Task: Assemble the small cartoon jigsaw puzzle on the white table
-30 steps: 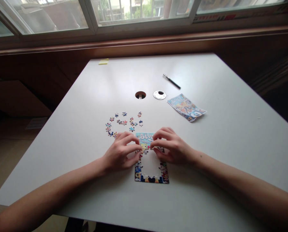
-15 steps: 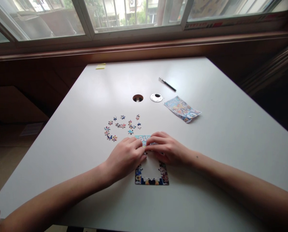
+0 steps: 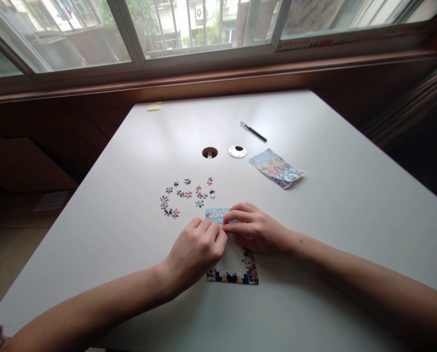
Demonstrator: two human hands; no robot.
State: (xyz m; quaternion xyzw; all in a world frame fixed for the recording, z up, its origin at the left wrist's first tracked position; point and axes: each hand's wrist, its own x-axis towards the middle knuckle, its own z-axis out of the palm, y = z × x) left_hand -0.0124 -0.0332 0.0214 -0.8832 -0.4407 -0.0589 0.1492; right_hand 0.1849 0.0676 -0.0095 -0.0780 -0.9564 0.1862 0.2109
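A small, partly built jigsaw puzzle lies on the white table; its coloured border is joined and its middle is bare. My left hand rests on the puzzle's left side with fingers curled and fingertips pressed on the upper part. My right hand covers the upper right of the puzzle, fingers bent and pressed down close to the left fingertips. Whether either hand pinches a piece is hidden. Several loose puzzle pieces lie scattered just beyond the puzzle, to the left.
A printed puzzle wrapper lies to the right, beyond my hands. A round cable hole and its loose cap sit mid-table. A black pen and a yellow note lie farther back, near the window wall.
My left hand has slid right and forward over the puzzle's left side, fingers curling more. The right fingers have drawn in towards it. The view has tilted down slightly.
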